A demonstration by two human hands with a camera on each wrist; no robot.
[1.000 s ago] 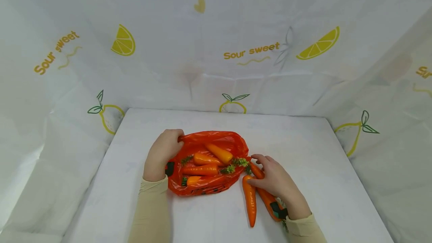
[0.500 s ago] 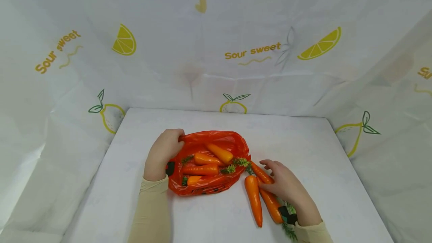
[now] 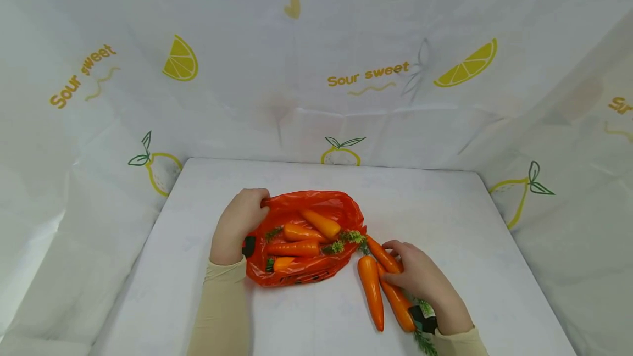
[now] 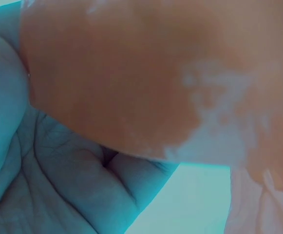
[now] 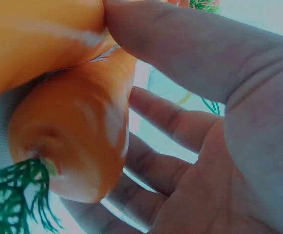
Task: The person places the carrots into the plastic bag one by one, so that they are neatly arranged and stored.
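My left hand [image 3: 239,221] grips the rim of a red plastic bag [image 3: 311,199] at its left end. The bag gapes wide, with several orange toy carrots [image 3: 293,249] with green tops inside. Bag film fills most of the left wrist view, over the palm [image 4: 73,190]. My right hand [image 3: 422,273] holds the rightmost loose carrot [image 3: 383,254], fingers on its far side and thumb on its near side. In the right wrist view the thumb [image 5: 180,44] also meets a second carrot [image 5: 34,44]. A third carrot [image 3: 372,293] lies left of them.
Everything lies on a white table [image 3: 306,323]. Behind it and at both sides hangs a white sheet [image 3: 237,125] printed with lemons and lettering. The loose carrots lie close together, right of the bag's right end.
My right hand has shifted right and toward me, off the left loose carrot onto the rightmost one. The left loose carrot has shifted slightly right. The left hand and bag stay put.
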